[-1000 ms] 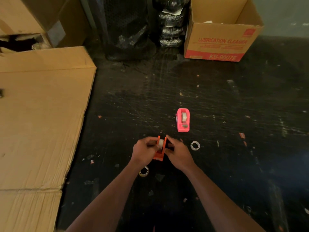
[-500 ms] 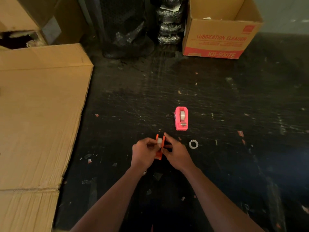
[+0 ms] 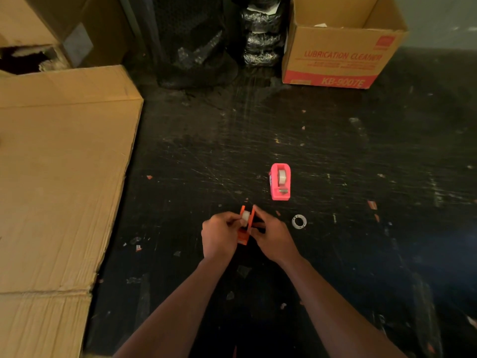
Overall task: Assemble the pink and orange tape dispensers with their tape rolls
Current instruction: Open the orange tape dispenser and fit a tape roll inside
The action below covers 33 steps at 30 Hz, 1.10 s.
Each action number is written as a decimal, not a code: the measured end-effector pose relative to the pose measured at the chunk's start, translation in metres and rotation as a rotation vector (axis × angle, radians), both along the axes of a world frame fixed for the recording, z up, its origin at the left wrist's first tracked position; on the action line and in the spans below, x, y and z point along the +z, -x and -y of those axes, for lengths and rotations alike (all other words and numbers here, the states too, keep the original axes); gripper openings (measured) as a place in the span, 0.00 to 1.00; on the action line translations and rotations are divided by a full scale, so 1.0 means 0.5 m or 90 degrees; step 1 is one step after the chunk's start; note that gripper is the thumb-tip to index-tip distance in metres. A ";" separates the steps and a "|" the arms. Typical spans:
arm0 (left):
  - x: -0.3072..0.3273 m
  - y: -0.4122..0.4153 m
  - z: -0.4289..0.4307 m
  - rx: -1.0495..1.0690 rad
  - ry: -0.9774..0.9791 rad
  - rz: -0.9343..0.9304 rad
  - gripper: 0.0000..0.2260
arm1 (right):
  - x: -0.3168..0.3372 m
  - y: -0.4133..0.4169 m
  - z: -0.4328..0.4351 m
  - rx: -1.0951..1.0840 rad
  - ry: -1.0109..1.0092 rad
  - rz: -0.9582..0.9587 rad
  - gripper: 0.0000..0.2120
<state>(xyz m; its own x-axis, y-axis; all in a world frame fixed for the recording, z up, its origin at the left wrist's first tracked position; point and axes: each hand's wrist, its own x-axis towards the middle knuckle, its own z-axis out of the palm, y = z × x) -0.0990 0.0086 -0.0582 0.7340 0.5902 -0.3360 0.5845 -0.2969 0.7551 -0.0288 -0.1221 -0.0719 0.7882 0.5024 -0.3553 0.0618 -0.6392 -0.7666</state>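
The orange tape dispenser [image 3: 244, 235] is held between both hands above the dark floor. A whitish tape roll [image 3: 245, 216] sits between its two side walls. My left hand [image 3: 219, 237] pinches the roll and the dispenser's left side. My right hand [image 3: 272, 237] grips the dispenser's right side. The pink tape dispenser [image 3: 280, 182] stands on the floor a little beyond my hands, with a tape roll [image 3: 281, 176] seated in it. A small white ring [image 3: 299, 221] lies on the floor to the right of my right hand.
A large flat cardboard box [image 3: 59, 177] fills the left side. An open "Lubrication Cleaner" carton [image 3: 338, 58] stands at the back right. Black bags [image 3: 196, 47] lean at the back centre. Small scraps litter the scratched black floor [image 3: 361, 156].
My hands and the orange dispenser have stayed in nearly the same spot; the fingers have shifted slightly around the roll. The pink dispenser and the ring have not moved.
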 end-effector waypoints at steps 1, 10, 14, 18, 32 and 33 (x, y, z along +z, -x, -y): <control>0.002 -0.001 -0.001 0.001 0.004 -0.002 0.05 | 0.000 0.000 -0.001 0.004 0.000 0.002 0.31; 0.015 -0.020 -0.008 -0.043 0.013 -0.063 0.03 | 0.003 -0.001 -0.002 0.011 0.013 0.003 0.32; 0.021 -0.029 -0.012 -0.045 0.017 -0.075 0.03 | -0.002 -0.001 -0.005 0.008 0.012 0.008 0.32; 0.026 -0.031 -0.015 -0.062 -0.009 -0.078 0.03 | -0.005 -0.002 -0.005 0.013 0.023 0.023 0.32; 0.019 -0.024 -0.051 -0.027 0.217 -0.080 0.01 | -0.005 -0.004 -0.008 0.021 0.039 0.016 0.32; 0.017 -0.023 -0.053 -0.024 0.233 -0.076 0.01 | -0.003 -0.004 -0.008 0.021 0.039 0.015 0.32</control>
